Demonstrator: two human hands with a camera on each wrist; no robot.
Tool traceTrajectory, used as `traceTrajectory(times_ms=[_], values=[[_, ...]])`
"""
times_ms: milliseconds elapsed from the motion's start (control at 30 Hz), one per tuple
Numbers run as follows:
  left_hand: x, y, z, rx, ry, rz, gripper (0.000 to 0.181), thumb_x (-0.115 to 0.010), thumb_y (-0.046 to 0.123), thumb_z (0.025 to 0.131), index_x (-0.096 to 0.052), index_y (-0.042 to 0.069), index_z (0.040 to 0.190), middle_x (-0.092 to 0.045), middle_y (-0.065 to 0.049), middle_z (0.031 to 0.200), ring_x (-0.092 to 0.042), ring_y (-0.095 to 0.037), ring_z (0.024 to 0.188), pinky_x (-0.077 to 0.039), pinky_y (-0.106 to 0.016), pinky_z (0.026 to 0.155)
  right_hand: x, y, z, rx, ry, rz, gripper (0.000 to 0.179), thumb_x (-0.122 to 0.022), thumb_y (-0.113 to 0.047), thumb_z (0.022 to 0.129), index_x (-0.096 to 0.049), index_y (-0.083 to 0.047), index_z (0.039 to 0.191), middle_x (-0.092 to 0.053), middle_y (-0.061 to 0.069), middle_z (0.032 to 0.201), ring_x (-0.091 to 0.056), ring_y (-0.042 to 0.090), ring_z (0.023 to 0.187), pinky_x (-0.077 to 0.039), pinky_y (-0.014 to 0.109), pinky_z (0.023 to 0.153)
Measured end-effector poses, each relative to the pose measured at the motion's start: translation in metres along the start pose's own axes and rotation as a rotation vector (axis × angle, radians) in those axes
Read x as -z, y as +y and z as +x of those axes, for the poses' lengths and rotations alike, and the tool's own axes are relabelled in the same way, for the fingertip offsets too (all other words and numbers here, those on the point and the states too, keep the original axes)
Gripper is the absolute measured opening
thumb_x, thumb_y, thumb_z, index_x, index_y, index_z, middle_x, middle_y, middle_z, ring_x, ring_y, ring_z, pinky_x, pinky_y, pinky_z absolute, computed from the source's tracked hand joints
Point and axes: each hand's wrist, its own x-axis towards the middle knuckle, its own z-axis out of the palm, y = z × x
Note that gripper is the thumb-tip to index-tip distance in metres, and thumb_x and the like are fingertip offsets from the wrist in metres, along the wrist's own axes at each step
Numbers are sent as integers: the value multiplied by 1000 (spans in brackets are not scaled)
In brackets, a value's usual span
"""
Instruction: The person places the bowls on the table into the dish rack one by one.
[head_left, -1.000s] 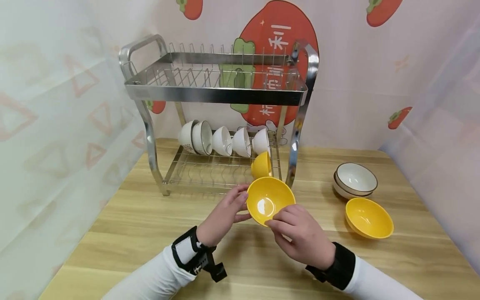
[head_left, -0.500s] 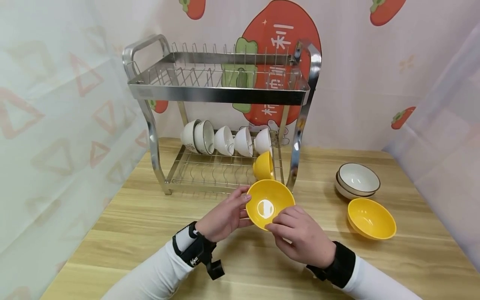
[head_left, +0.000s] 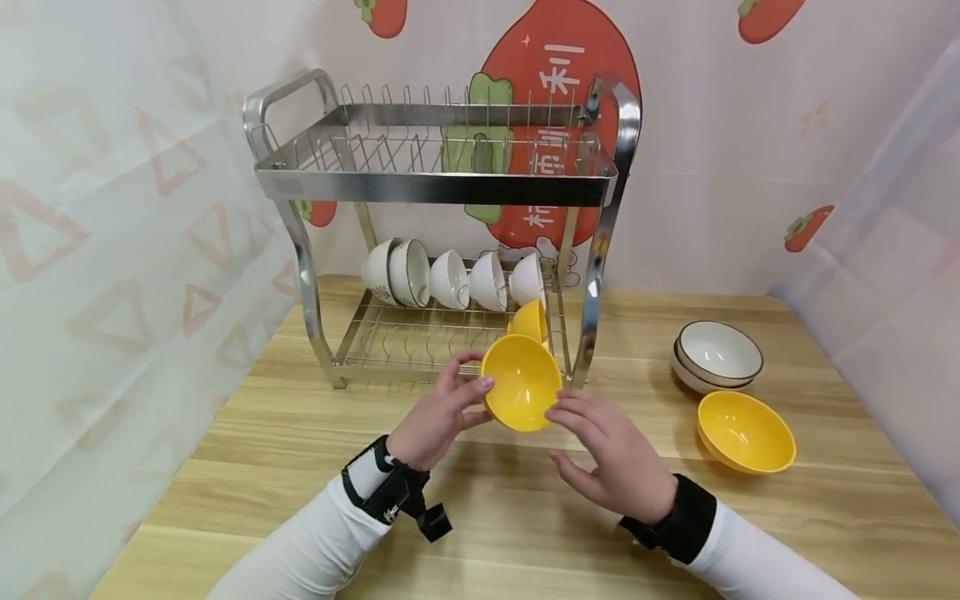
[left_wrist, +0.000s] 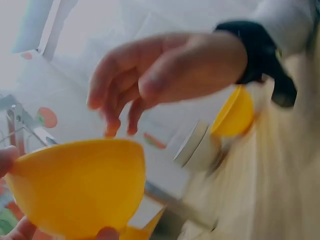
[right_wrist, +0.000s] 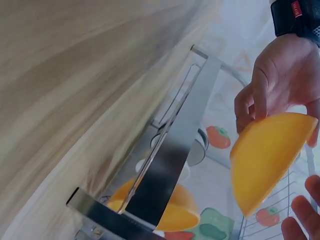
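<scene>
My left hand (head_left: 432,419) holds a yellow bowl (head_left: 522,383) by its left side, thumb at the rim and fingers behind. The bowl is tilted, its inside toward me, in front of the rack. At the bowl's right edge is my right hand (head_left: 618,458), fingers extended and thumb spread away. The left wrist view shows the fingers of that right hand (left_wrist: 165,67) close over the rim of the held bowl (left_wrist: 80,187). Behind the held bowl, another yellow bowl (head_left: 529,319) stands on its side on the lower shelf, partly hidden.
A two-tier metal dish rack (head_left: 435,188) stands at the back. Several white bowls (head_left: 450,280) lean in a row on its lower shelf. On the table's right side are stacked white bowls (head_left: 720,353) with dark rims and a yellow bowl (head_left: 746,432).
The held bowl has shifted up and slightly left, toward the rack, with my left hand. My right fingers have let go of its rim and opened out.
</scene>
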Motion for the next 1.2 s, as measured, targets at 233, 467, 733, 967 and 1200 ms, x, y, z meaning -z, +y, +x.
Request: traceTrajectory(times_ms=[233, 467, 733, 967, 1200], values=[[11, 3, 7, -165, 250, 355, 59, -71, 23, 89, -34, 16, 134, -43, -18, 119, -49, -29, 104, -51, -40, 85, 4, 15, -11, -88, 56, -31, 51, -49, -39, 98, -61, 7, 115, -62, 20, 114, -51, 35, 111, -39, 42, 99], [20, -7, 27, -286, 426, 672, 63, -78, 30, 83, -40, 14, 131, -35, -13, 123, -44, -25, 104, -53, -45, 88, 10, 28, -28, -189, 22, -76, 58, -45, -46, 98, -60, 7, 116, -60, 23, 115, -51, 34, 110, -41, 52, 91], [26, -21, 55, -218, 536, 771, 66, -80, 37, 79, -43, 14, 129, -34, -16, 126, -50, -27, 104, -54, -42, 87, 12, 34, -32, -218, -36, -83, 59, -44, -49, 98, -60, 5, 118, -60, 20, 118, -48, 33, 113, -39, 52, 94], [26, -29, 72, -163, 578, 932, 67, -77, 48, 77, -45, 19, 128, -38, -16, 119, -52, -27, 89, -53, -38, 75, 14, 32, -28, -224, -91, -80, 57, -45, -49, 98, -60, 1, 119, -59, 16, 119, -47, 31, 115, -38, 52, 96], [23, -29, 80, -134, 573, 1036, 67, -76, 47, 78, -44, 20, 130, -41, -17, 117, -50, -29, 89, -52, -44, 77, 15, 29, -29, -227, -90, -73, 56, -46, -48, 98, -61, 1, 120, -60, 16, 119, -47, 30, 116, -38, 51, 97]])
